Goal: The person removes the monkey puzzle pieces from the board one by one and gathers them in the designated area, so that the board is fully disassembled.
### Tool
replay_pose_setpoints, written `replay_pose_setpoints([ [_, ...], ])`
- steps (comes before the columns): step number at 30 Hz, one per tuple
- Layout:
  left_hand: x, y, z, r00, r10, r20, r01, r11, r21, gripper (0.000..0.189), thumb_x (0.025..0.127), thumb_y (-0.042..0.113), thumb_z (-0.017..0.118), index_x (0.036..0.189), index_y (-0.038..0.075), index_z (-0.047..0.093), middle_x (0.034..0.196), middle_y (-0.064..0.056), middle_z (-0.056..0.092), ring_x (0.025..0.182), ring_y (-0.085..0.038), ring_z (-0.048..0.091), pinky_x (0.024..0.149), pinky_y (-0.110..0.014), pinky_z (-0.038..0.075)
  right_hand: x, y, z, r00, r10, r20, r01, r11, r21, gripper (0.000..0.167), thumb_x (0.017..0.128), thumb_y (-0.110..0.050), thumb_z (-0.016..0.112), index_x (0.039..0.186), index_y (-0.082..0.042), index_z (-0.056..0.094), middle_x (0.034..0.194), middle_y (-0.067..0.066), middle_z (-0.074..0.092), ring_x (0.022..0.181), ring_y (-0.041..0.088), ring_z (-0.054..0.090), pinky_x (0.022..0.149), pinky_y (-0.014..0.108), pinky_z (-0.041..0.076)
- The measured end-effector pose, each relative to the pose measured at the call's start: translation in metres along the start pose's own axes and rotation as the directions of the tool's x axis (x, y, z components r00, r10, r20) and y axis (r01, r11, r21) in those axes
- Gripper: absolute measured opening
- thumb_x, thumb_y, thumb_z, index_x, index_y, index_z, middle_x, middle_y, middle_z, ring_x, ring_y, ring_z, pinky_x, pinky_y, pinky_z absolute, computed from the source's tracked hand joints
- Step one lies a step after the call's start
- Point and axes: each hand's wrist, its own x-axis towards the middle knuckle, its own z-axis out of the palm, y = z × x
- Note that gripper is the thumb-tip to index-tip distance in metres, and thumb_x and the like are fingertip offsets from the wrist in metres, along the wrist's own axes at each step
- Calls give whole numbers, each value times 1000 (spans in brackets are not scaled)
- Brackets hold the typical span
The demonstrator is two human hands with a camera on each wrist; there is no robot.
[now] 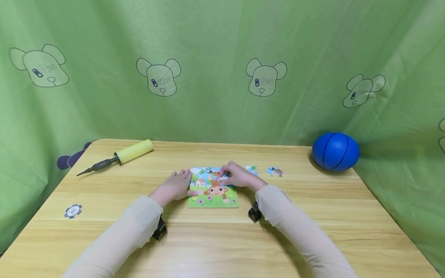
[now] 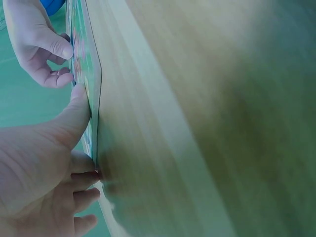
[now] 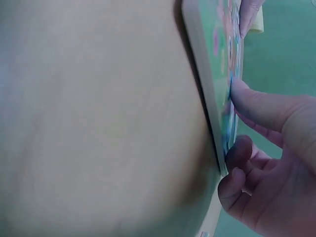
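A jigsaw puzzle [image 1: 213, 200] with a cartoon monkey, a house and flowers lies flat on the table in a thin board. My left hand [image 1: 178, 185] rests along its left edge, fingers straight and thumb over the board near the lower left. In the left wrist view that thumb [image 2: 76, 101] touches the board's face. My right hand [image 1: 240, 175] is over the upper right part, thumb and curled fingers pinching a puzzle piece [image 1: 226, 178] down at the picture; the hand mostly hides it. Loose puzzle pieces [image 1: 276, 172] lie to the right of the board.
A blue ball [image 1: 335, 151] sits at the back right corner of the wooden table [image 1: 208, 247]. At the back left lies a yellow hand pump [image 1: 133, 151] with a black nozzle. A poker chip [image 1: 73, 211] is at the left. Green curtains [image 1: 212, 112] surround the table.
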Motion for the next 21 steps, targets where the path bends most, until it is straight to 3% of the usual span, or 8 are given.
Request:
replay_pose_setpoints([
  [6,0,0,-1,1000,4,-2,-4,1000,1,83,89,52,48,141,-8,25,148,-21,20,135,-35,18,109,-49,14,0,1,2,1000,20,-16,-19,999,39,14,82,-11,70,91,-12,59,105,8,36,98,26,42,91,41,38],
  [15,1,0,0,1000,0,4,0,1000,7,83,89,53,48,141,-7,24,148,-21,20,135,-35,18,109,-48,15,0,2,3,999,37,-31,-36,999,35,16,82,-12,70,91,-14,58,106,9,39,97,26,44,90,42,39],
  [21,0,0,0,1000,1,1,-1,1000,4,83,89,53,48,141,-8,25,148,-21,21,135,-35,18,109,-48,16,-2,2,2,996,58,-61,-57,998,14,46,79,-17,73,118,-6,51,114,12,41,108,28,45,98,43,36],
])
